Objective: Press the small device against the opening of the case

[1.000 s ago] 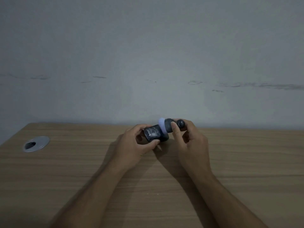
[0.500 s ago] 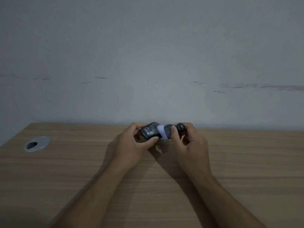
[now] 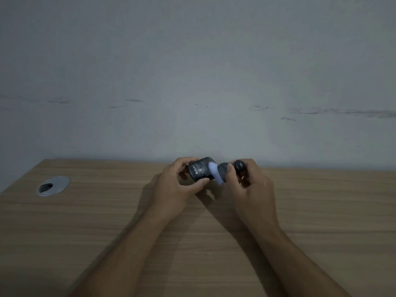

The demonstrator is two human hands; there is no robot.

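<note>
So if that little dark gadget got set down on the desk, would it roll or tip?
The dark gadget looks rounded, so it may well roll on the flat desk. Both hands hold it aloft easily, so probably light. Its ball end seems rigid.

The left hand [image 3: 175,185] and right hand [image 3: 249,183] cover much of the dark device [image 3: 200,171] (its white lettering too small to read); both forearms are cut by the bottom edge.

The small dark device [image 3: 201,169] with white lettering and a pale lilac collar [image 3: 215,173] is held tilted just above the wooden desk [image 3: 107,211], near its far edge.
</note>
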